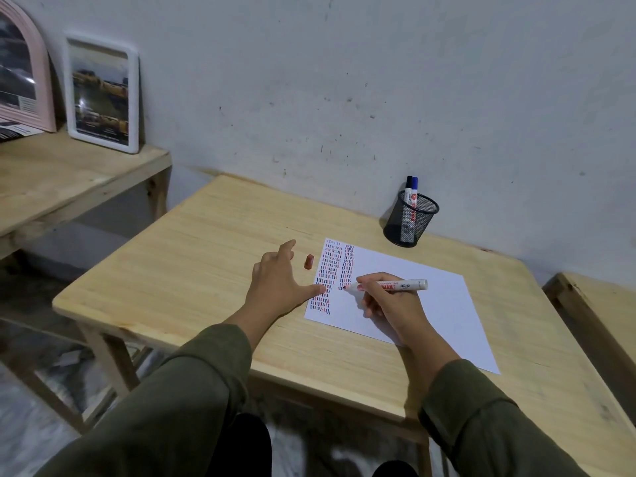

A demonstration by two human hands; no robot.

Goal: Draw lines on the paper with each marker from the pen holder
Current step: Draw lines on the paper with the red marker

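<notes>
A white sheet of paper (423,304) lies on the wooden table (192,263), with columns of short red, blue and black dashes down its left side. My right hand (389,304) holds an uncapped red marker (401,286) whose tip touches the paper beside the second column. My left hand (278,280) rests flat and spread on the table, its thumb on the paper's left edge. The marker's red cap (308,262) lies on the table just left of the paper. A black mesh pen holder (410,222) stands by the wall with a black and a blue marker (411,194) in it.
A second wooden table at the left carries a white-framed picture (102,92) and a pink arched frame (24,67) leaning on the wall. Another wooden piece (599,311) stands close at the right. The grey wall runs directly behind the table.
</notes>
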